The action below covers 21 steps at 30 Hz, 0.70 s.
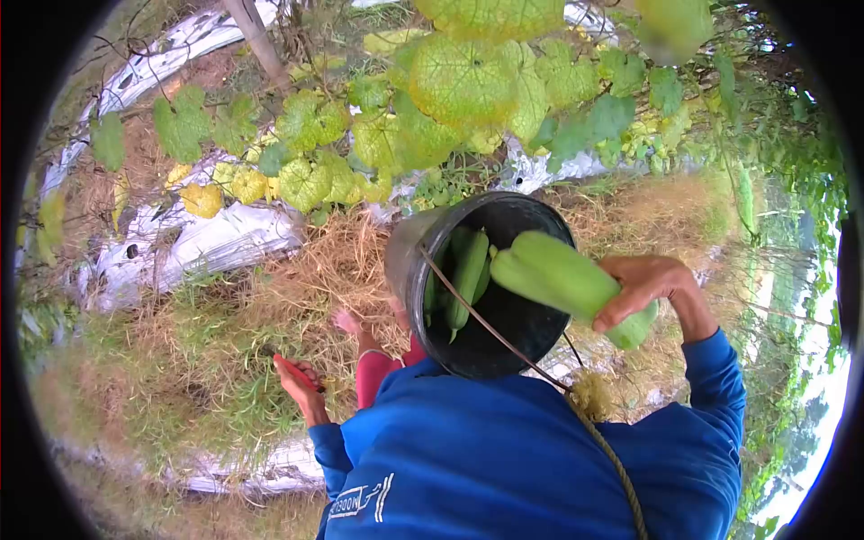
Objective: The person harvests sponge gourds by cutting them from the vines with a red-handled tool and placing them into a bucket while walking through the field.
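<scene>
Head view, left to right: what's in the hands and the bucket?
Slim red object in the left hand → slender green vegetables inside the round black bucket → large, smooth, pale-green gourd in the right hand.

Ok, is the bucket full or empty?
Partly filled: the bucket has green gourds inside along one side, with bare dark interior showing beside them.

A: Site type?
B: Outdoor vegetable plot; farm or home garden, cannot distinguish.
A: Evidence?
B: Broad vine leaves [463,76], green to yellowing, across the upper view. Wooden post [255,40] among them. Silvery plastic sheeting [229,238], holed, laid in strips; dry grass [333,261] between.
A: Produce?
B: Green gourds [469,274] inside a dark bucket [405,252]. Daylight throughout.
</scene>
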Tool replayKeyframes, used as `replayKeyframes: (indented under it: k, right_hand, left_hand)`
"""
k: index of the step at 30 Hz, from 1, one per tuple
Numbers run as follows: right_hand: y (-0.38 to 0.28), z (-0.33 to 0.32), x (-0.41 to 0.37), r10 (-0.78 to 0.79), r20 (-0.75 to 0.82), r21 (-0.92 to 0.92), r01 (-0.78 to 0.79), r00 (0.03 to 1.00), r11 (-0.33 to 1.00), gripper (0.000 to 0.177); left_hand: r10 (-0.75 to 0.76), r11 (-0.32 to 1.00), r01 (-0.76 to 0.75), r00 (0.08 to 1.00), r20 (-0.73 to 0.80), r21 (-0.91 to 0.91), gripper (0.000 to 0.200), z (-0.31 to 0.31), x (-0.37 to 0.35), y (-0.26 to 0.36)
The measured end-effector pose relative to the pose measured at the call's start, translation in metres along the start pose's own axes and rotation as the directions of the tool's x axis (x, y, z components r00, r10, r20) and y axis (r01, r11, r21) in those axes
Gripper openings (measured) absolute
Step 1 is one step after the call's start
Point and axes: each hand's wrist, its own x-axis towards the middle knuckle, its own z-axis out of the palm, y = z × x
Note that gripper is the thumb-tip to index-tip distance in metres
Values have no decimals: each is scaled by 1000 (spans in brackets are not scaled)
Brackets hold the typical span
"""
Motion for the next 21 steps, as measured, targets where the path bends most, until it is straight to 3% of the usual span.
replayKeyframes:
  k: [3, 4, 5, 7, 8, 9, 10, 11, 12, 13, 14, 18, 21]
  right_hand:
    - [8, 6, 24, -97, 49, -124, 102, 994, 987, 67]
    - [-15, 4, 25, 73, 175, -31, -69, 982, 997, 77]
    - [-14, 8, 38, 77, 169, -37, -72, 983, 997, 77]
    - [4, 23, 77, 8, -133, 65, 1, 991, 998, 83]
    - [3, 28, 82, -2, -128, 46, 8, 992, 999, 83]
    - [-5, 30, 89, -80, -120, 198, 103, 990, 975, 72]
    - [-20, 31, 105, -192, -105, 314, 215, 976, 925, 62]
    - [22, 35, 174, -425, -113, 342, 437, 898, 832, 48]
    - [46, 35, 224, -296, -76, 551, 287, 952, 784, 47]
    - [72, 25, 282, -128, 13, 544, 100, 992, 833, 46]
    - [103, 27, 320, -309, -114, 694, 298, 944, 655, 43]
    - [63, -19, 318, -320, 30, 639, 228, 947, 735, 44]
    - [29, -27, 308, -321, 92, 604, 203, 943, 770, 46]
  left_hand:
    - [25, 1000, -25, 999, -21, -2, 49, 20, 5, 19]
    - [54, 999, -54, 999, -2, 10, 49, 22, 11, 22]
    - [81, 996, -82, 997, 13, 19, 48, 24, 14, 23]
    - [96, 995, -96, 995, 22, 5, 49, 32, 14, 25]
    - [63, 998, -62, 998, -5, 25, 49, 36, 9, 27]
    - [49, 998, -48, 998, -41, 29, 50, 42, 7, 33]
    - [28, 1000, -28, 999, 30, 12, 53, 37, 2, 31]
    - [114, 984, -105, 992, -60, 143, 56, 37, 0, 27]
    - [217, 970, -205, 972, -85, 130, 59, 33, 9, 17]
    - [236, 955, -222, 971, -49, 197, 61, 13, 25, -7]
    - [118, 962, -101, 992, -54, 256, 62, 13, 14, -4]
    - [158, 987, -160, 980, -118, -7, 59, 26, -14, 7]
    - [112, 994, -111, 988, -108, 13, 54, 17, -30, 17]
